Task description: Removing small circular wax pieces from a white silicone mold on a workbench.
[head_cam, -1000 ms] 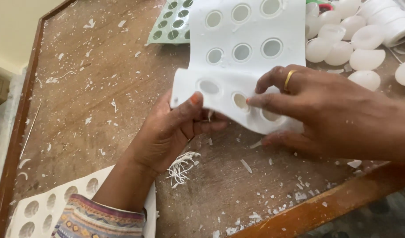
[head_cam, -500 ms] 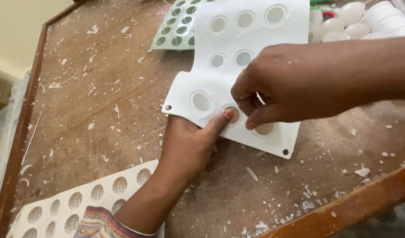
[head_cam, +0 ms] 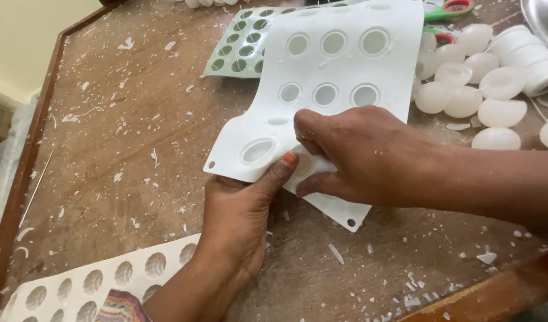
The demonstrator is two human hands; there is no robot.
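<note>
While both hands work the near edge of a flexible white silicone mould sheet with round cavities (head_cam: 345, 77), its far part lies flat on the worn brown wooden table (head_cam: 107, 155).

- Left hand (head_cam: 238, 220): under the near edge, thumb pressed up beside a cavity, closed on the sheet.
- Right hand (head_cam: 363, 155): fingers curled, pinching the same edge at a cavity.
- Progress, judged: the sheet's visible cavities look empty; a heap of white domed wax pieces (head_cam: 482, 89) lies at right.
- Pale green mould tray (head_cam: 238, 53): behind the sheet, cavities empty.
- Second white mould sheet (head_cam: 77, 286): near left corner.
- White shavings (head_cam: 130, 43): scattered over the table.
- Packages, labels, signs: none seen.
</note>
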